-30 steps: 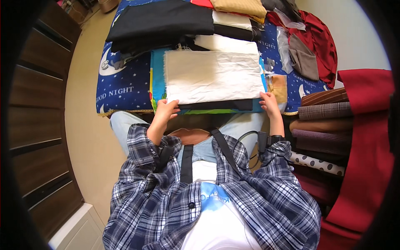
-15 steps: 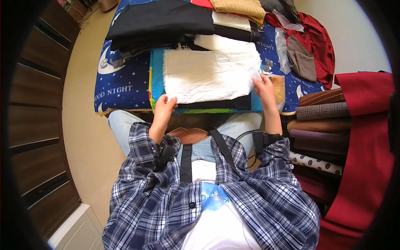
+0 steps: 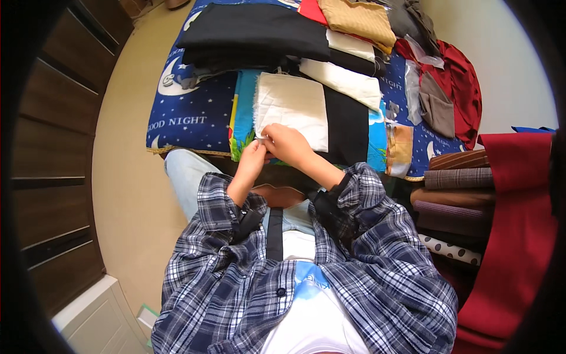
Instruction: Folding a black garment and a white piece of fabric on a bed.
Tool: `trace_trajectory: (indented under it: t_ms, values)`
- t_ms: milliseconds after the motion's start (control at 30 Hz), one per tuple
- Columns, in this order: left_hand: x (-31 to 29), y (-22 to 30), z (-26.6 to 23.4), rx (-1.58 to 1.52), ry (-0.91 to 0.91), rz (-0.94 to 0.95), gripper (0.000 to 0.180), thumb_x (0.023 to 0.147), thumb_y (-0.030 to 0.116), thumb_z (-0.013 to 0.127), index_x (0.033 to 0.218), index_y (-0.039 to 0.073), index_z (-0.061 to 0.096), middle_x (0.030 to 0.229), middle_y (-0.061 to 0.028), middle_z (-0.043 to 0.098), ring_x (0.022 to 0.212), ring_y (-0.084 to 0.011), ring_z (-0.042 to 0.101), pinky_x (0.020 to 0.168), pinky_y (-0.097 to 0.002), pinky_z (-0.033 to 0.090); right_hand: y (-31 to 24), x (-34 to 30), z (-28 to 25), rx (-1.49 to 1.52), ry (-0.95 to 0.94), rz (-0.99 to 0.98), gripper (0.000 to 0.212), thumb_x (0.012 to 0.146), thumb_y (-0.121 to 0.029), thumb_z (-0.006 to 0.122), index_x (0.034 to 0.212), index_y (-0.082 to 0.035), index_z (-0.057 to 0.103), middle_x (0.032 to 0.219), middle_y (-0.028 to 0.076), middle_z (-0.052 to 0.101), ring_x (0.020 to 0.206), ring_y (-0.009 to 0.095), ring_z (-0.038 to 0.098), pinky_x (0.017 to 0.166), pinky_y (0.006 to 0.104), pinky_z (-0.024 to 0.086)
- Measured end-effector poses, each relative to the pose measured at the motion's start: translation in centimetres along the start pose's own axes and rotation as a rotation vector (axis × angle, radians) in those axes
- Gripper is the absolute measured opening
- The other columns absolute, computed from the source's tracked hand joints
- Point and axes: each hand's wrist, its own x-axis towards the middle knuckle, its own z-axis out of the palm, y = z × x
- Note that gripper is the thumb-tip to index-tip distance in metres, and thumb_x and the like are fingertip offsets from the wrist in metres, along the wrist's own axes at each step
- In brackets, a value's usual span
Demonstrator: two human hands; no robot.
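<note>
A white cloth [image 3: 298, 97] with a frayed left edge lies folded over on a black cloth [image 3: 348, 127]. At its near left corner my two hands meet. My right hand [image 3: 286, 143] reaches across and pinches the cloth's corner. Right beside it, my left hand [image 3: 252, 160] has its fingers closed at the same corner. Under these cloths lies a bright blue printed fabric [image 3: 244, 97] with yellow and green parts. Another folded white cloth [image 3: 345, 82] rests just behind, to the right.
Folded black fabric [image 3: 253, 29] and a tan striped cloth [image 3: 358, 22] lie farther back on a dark blue printed cover [image 3: 197, 109]. Dark red fabric [image 3: 463, 88] is heaped at the far right. Folded fabrics [image 3: 457, 178] are stacked to my right, beside a hanging red cloth [image 3: 516, 236].
My right hand has carried the white cloth's right side over to the left, folding it and uncovering the black cloth. It now meets my left hand. The whole view has shifted slightly.
</note>
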Motion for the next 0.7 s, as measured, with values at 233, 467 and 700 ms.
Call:
trace_trajectory:
  t_ms: [233, 467, 700]
  values:
    - [0.1, 0.0, -0.5, -0.054, 0.244, 0.072, 0.024, 0.085, 0.018, 0.042, 0.102, 0.001, 0.044, 0.087, -0.0076, 0.057, 0.072, -0.0135, 0.058, 0.058, -0.0228, 0.044, 1.0, -0.9, 0.8, -0.085, -0.031, -0.044, 0.009, 0.072, -0.013, 0.053, 0.078, -0.007, 0.056, 0.075, 0.010, 0.056, 0.069, 0.028, 0.056, 0.062, 0.0373, 0.045]
    - [0.0, 0.7, -0.4, -0.067, 0.207, -0.020, 0.032, 0.084, 0.030, 0.049, 0.099, 0.005, 0.036, 0.089, -0.0099, 0.054, 0.072, -0.0155, 0.059, 0.063, -0.0250, 0.045, 1.0, -1.2, -0.2, -0.279, -0.115, -0.154, 0.005, 0.069, -0.012, 0.056, 0.072, -0.008, 0.056, 0.072, 0.007, 0.056, 0.069, 0.026, 0.056, 0.062, 0.0375, 0.044]
    - [-0.2, 0.3, -0.8, -0.038, 0.219, 0.026, 0.033, 0.081, 0.023, 0.056, 0.099, 0.005, 0.036, 0.086, -0.0090, 0.054, 0.072, -0.0161, 0.059, 0.061, -0.0241, 0.045, 2.7, -2.4, -3.2, -0.303, -0.060, -0.123, 0.019, 0.069, -0.021, 0.058, 0.084, -0.010, 0.056, 0.089, 0.007, 0.056, 0.086, 0.024, 0.053, 0.072, 0.0375, 0.041]
